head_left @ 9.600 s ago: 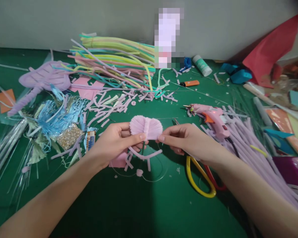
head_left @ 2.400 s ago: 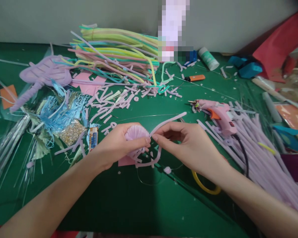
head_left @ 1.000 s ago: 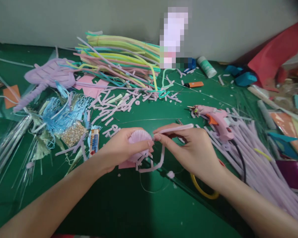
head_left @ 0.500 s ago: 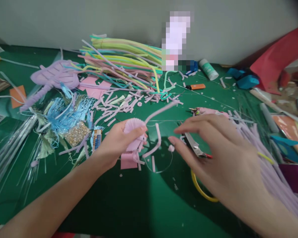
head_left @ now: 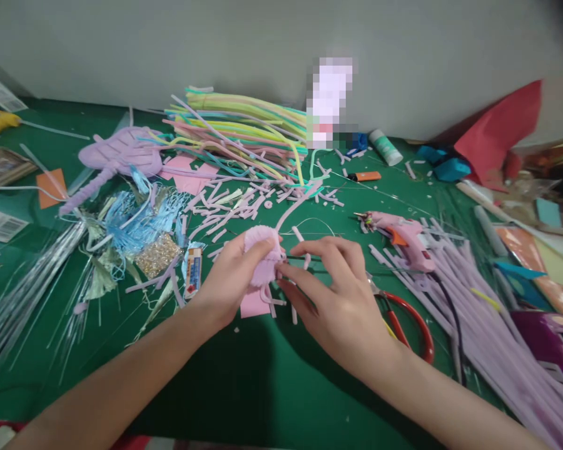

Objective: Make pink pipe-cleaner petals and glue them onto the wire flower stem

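Note:
My left hand [head_left: 229, 281] is closed round a small pink fan-shaped piece made of pipe cleaners [head_left: 263, 250], held just above the green table [head_left: 244, 387]. A long lilac pipe cleaner [head_left: 294, 206] rises from that piece toward the back. My right hand [head_left: 331, 294] is against the piece's right side, its thumb and fingers partly curled and touching the pink strands. What the right fingers grip, if anything, is hidden. A pink paper scrap [head_left: 254, 304] lies under the hands.
Red-and-yellow scissors [head_left: 410, 322] lie right of my right hand. A pink glue gun [head_left: 406, 234] rests beside a heap of lilac pipe cleaners [head_left: 492, 312]. Coloured pipe cleaners [head_left: 244, 134], cut pink bits [head_left: 220, 206], blue tinsel [head_left: 131, 219] and an orange lighter [head_left: 363, 176] lie behind.
My right hand had lifted away over the scissors half a second ago and has come back to the pink piece. The view has tilted down and the left hand kept hold of the piece.

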`<state>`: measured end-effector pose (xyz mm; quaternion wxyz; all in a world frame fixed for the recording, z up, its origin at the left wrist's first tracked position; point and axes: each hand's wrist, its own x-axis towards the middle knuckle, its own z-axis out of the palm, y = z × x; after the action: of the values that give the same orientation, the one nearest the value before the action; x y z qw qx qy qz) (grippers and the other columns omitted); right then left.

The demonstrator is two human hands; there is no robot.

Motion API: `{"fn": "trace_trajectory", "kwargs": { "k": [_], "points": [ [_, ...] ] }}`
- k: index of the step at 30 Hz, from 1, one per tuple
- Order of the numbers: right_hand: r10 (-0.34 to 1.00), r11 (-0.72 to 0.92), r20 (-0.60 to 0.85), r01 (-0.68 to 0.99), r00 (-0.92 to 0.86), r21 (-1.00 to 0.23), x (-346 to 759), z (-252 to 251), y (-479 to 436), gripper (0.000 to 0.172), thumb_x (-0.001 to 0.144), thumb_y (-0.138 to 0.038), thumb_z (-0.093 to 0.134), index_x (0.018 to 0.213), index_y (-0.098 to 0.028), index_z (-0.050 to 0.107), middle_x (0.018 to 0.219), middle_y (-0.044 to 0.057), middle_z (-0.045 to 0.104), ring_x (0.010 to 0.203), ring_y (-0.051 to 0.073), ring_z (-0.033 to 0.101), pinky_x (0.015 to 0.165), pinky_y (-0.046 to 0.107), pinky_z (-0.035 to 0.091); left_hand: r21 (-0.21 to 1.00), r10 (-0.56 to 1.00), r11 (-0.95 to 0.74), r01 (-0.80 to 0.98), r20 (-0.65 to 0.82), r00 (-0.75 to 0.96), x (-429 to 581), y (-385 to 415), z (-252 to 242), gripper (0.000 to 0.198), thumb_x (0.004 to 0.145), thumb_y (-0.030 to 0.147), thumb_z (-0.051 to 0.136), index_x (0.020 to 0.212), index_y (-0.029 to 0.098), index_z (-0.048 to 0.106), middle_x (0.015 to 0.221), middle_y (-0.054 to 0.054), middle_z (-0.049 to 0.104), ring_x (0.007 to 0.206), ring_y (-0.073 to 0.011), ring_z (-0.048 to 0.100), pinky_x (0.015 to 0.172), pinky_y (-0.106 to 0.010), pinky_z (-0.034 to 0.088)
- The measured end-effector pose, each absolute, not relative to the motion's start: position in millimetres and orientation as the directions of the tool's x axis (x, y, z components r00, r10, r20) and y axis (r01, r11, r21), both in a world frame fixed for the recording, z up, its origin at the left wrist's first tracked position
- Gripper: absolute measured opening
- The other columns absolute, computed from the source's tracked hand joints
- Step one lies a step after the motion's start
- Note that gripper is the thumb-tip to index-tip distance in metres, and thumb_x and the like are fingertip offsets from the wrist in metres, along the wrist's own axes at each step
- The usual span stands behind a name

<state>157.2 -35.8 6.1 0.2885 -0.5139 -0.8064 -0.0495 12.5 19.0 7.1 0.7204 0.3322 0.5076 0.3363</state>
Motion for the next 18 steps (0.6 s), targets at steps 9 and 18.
{"fn": "trace_trajectory", "kwargs": {
  "k": [9, 18],
  "points": [
    [0.836, 0.478, 0.431, 0.836, -0.339, -0.270, 154.6, 8.9, -34.7, 0.011, 0.088, -0.009, 0.055, 0.088, -0.015, 0.064, 0.104, 0.017, 0.062, 0.100, 0.029, 0.049, 0.083, 0.047, 0.051, 0.857, 0.845, 0.503, -0.114, -0.459, 0.275, 12.8, 18.3, 4.1, 0.017, 0.081, 0.033, 0.066, 0.085, 0.018, 0.058, 0.070, 0.004, 0.055, 0.058, -0.0083, 0.052, 0.049, -0.017, 0.040],
    [0.793, 0.494, 0.520, 0.834, -0.316, -0.247, 153.4, 3.1, -42.1, 0.013, 0.086, -0.005, 0.058, 0.084, -0.017, 0.063, 0.099, 0.013, 0.067, 0.103, 0.028, 0.051, 0.087, 0.047, 0.051, 0.877, 0.862, 0.466, -0.120, -0.419, 0.286, 11.4, 21.4, 1.6, 0.018, 0.080, 0.033, 0.066, 0.086, 0.017, 0.059, 0.072, 0.002, 0.059, 0.062, -0.0106, 0.054, 0.054, -0.020, 0.042]
  ]
}}
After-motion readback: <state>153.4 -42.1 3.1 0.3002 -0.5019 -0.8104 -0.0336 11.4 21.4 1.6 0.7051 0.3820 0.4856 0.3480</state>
